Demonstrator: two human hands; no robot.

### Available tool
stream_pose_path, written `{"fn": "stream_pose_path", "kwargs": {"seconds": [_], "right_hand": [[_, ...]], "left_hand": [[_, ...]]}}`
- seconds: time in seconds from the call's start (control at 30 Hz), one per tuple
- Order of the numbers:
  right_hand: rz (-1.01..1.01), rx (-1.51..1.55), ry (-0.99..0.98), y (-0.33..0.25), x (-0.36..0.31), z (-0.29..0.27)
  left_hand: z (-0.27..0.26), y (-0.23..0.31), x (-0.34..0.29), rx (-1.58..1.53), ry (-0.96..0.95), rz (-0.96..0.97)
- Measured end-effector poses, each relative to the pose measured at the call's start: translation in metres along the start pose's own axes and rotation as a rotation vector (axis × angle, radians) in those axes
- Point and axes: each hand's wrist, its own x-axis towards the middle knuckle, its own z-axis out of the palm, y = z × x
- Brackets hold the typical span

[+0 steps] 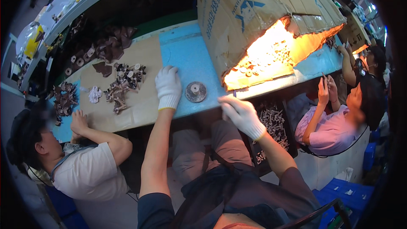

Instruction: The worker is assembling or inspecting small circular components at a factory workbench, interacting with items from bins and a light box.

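The gloved left hand (168, 87) lay palm-down on the bench (184, 53), fingers together, its contents hidden; a careless pull frontward could have tipped the grey hubbed disc (196, 92) off the front edge. The disc lay between the hands, just beside the left. The right hand (241, 116), loosely curled near that edge, hid its grip.

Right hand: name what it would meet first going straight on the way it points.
Likely the disc on the blue surface, left of the right hand, though depth is unclear and it could pass above.
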Motion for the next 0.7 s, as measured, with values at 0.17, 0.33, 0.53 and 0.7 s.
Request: {"fn": "stream_pose_path", "kwargs": {"seconds": [0.17,0.33,0.53,0.7], "right_hand": [[0.588,-0.335,0.114,0.146,-0.137,-0.069],[0.745,-0.796,-0.173,0.249,-0.268,-0.068],[0.7,-0.778,-0.14,0.284,-0.285,-0.034],[0.965,-0.38,0.106,0.303,-0.276,-0.039]], "left_hand": [[0.007,-0.002,0.011,0.14,-0.101,0.051],[0.008,-0.016,-0.007,0.089,-0.087,0.092],[0.004,-0.002,0.003,0.169,-0.12,0.067],[0.005,-0.005,0.002,0.167,-0.121,0.087]]}}
